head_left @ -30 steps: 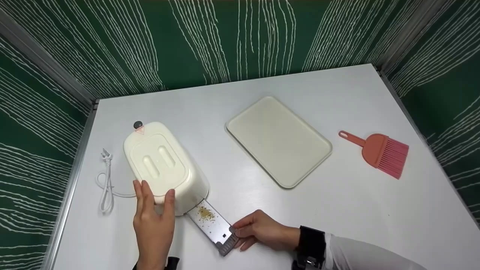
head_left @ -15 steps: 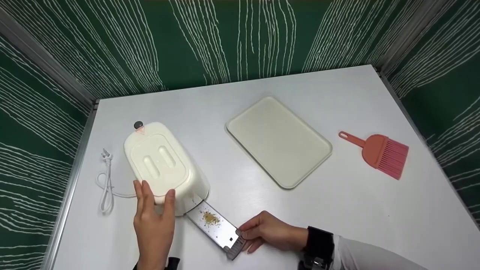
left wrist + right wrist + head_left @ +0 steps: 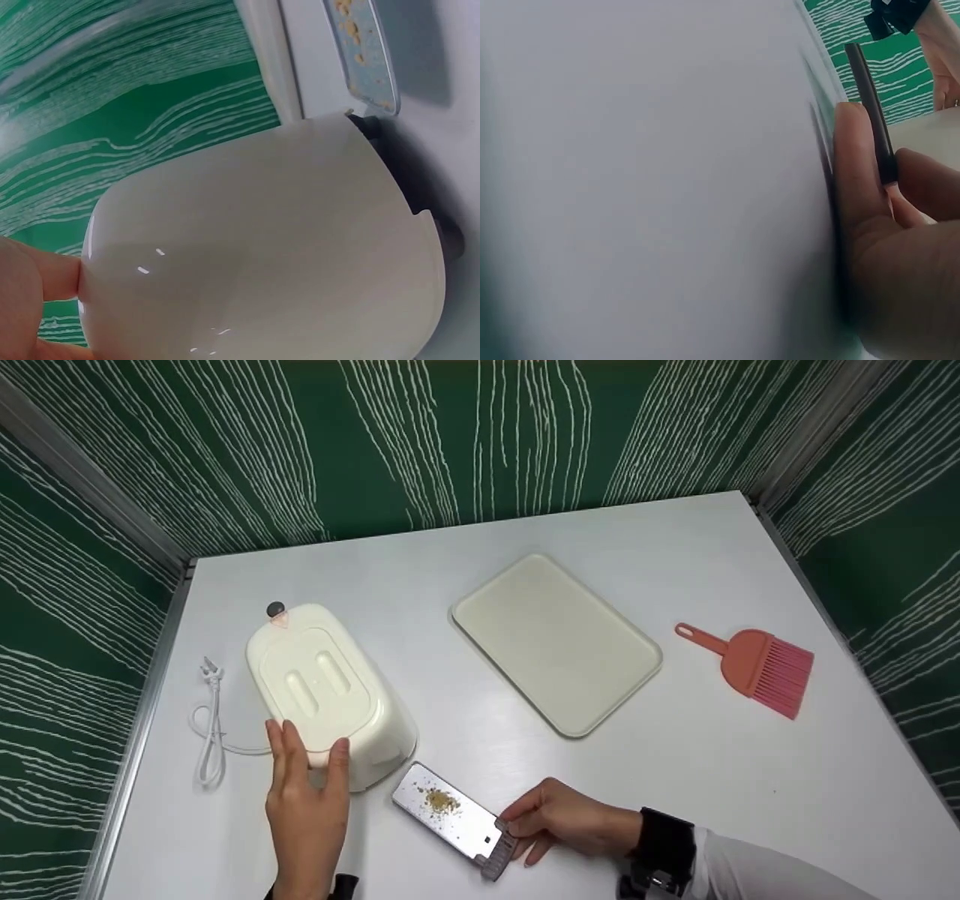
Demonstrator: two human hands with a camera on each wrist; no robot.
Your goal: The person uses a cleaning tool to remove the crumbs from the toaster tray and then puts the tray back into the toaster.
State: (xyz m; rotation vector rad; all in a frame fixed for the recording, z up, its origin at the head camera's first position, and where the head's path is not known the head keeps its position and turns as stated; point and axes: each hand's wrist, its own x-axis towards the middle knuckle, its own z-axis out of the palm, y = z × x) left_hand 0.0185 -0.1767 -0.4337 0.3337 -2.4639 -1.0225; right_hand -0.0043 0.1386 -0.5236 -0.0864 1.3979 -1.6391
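A cream toaster (image 3: 315, 682) with two grooves in its lid stands on the left of the table. My left hand (image 3: 307, 810) rests on its near end, fingers and thumb fairly straight against the top edge; the left wrist view shows fingertips touching the glossy toaster wall (image 3: 255, 240). By its grey ribbed handle, my right hand (image 3: 562, 819) pinches a metal crumb tray (image 3: 469, 826). Yellow-brown crumbs (image 3: 439, 801) lie in a patch on that tray, which is wholly outside the toaster. In the right wrist view, thumb and finger close on the dark handle edge (image 3: 874, 112).
A pale rectangular tray (image 3: 559, 645) lies mid-table. Further right is an orange dustpan-shaped brush set (image 3: 750, 664) with pink bristles. A bundled white power cord (image 3: 214, 727) lies left of the toaster. Green walls with white streaks (image 3: 420, 435) enclose the table.
The right hand has drawn the crumb tray out of the toaster, toward the right and slightly nearer, with the crumbs still on it. The left hand has stayed on the toaster.
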